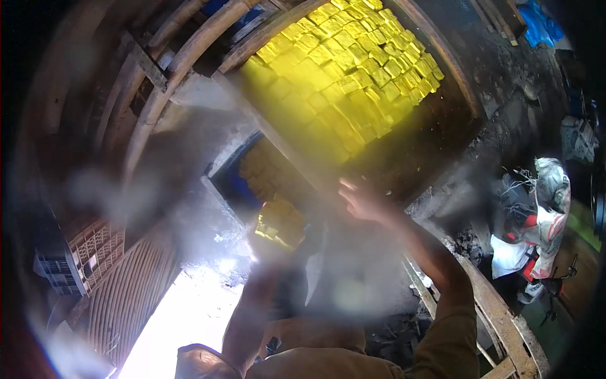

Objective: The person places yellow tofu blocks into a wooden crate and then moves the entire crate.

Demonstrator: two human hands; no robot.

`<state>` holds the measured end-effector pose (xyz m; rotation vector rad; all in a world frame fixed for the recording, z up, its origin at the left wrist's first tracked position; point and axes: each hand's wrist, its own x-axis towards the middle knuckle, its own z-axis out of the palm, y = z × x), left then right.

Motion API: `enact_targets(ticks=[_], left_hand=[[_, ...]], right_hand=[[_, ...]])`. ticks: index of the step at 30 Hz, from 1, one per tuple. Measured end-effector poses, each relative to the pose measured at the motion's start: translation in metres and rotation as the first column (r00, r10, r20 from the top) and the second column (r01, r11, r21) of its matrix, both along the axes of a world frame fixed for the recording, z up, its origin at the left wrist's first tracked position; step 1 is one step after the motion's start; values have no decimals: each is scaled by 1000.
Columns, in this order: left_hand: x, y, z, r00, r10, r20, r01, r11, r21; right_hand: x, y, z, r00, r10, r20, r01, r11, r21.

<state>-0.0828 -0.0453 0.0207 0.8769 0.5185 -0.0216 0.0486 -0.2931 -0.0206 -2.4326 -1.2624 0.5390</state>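
Note:
A large wooden-framed tray holds rows of small yellow blocks, likely tofu, on its upper left part. At the tray's near edge is my right hand, its fingers spread and apart from the blocks. My left hand, blurred by haze, supports a cluster of yellow blocks lower left of the tray. Just beyond that cluster, a dark blue-lined container holds more yellowish-brown pieces, dim and partly hidden. The fingers of my left hand are mostly hidden.
Bamboo poles curve along the upper left. Plastic crates and a ribbed panel stand at the left. On the right are a white sack, a wooden rail and, at the top, a blue plastic bag. Haze blurs the middle.

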Motion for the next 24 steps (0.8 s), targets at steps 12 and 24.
enact_targets(ticks=[12, 24], left_hand=[[25, 2, 61, 956, 209, -205, -292, 734, -613], [5, 10, 16, 871, -478, -109, 42, -149, 988]], right_hand=[[18, -13, -5, 730, -373, -573, 594, 760, 263], [-12, 29, -28, 742, -647, -176, 671, 721, 175]])
